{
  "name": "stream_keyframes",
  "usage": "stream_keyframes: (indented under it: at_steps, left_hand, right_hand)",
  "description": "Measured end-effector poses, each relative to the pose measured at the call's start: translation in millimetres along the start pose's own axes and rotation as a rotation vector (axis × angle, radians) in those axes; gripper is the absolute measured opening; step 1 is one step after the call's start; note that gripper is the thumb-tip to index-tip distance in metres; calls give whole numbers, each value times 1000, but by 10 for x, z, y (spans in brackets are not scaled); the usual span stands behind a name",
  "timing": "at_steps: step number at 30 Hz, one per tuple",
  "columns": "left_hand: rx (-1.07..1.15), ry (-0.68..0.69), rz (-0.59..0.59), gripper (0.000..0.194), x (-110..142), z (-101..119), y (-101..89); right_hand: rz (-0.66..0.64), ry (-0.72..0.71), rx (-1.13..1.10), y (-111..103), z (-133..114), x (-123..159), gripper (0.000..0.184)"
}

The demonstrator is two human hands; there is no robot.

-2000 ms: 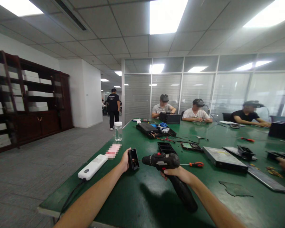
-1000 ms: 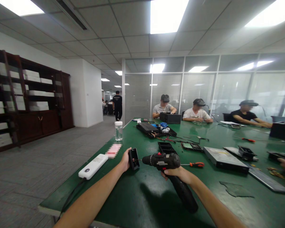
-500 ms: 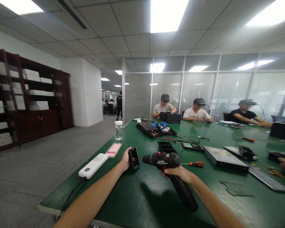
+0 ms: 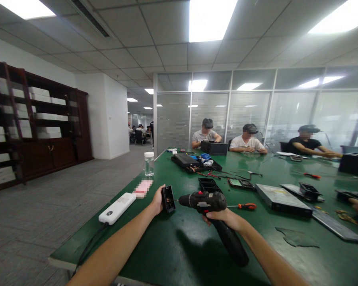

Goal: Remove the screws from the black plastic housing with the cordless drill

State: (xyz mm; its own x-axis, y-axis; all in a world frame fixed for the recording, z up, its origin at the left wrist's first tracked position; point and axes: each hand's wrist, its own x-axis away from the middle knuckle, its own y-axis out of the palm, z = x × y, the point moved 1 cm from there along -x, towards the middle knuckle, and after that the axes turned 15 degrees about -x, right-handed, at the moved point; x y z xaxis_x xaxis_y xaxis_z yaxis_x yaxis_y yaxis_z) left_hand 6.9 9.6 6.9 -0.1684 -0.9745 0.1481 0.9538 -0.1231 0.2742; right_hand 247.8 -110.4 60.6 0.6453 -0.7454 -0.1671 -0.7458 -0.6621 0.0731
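My left hand point(image 4: 158, 200) is closed on a small black open-sided plastic housing point(image 4: 168, 201), tilted so its hollow side faces right. Something small and reddish shows inside it. In my right hand point(image 4: 223, 217) is a black cordless drill point(image 4: 204, 201), fingers wrapped round its grip below the body. The drill's thin bit points left into the hollow of the housing; whether the tip touches anything inside is too small to tell. Just beyond the drill lies another black plastic frame point(image 4: 209, 186), and an orange-handled screwdriver point(image 4: 247, 206) rests to its right.
A white power bank point(image 4: 117, 208) with a cable and a clear jar point(image 4: 148, 163) stand along the left table edge. To the right lie a metal drive point(image 4: 283, 198), a circuit board point(image 4: 240, 183) and a glass shard point(image 4: 297, 237). Several people sit across the green table point(image 4: 155, 254).
My hands, the housing and the drill hold nearly the same position. In the background, a walking person has moved mostly out of sight behind the partition.
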Motion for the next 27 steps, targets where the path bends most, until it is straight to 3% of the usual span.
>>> stream_keyframes:
  at_steps: [27]
  left_hand:
    - [22,-21,-16,32,19,18,14]
  right_hand:
    - [-9,-4,23,-7,4,1,22]
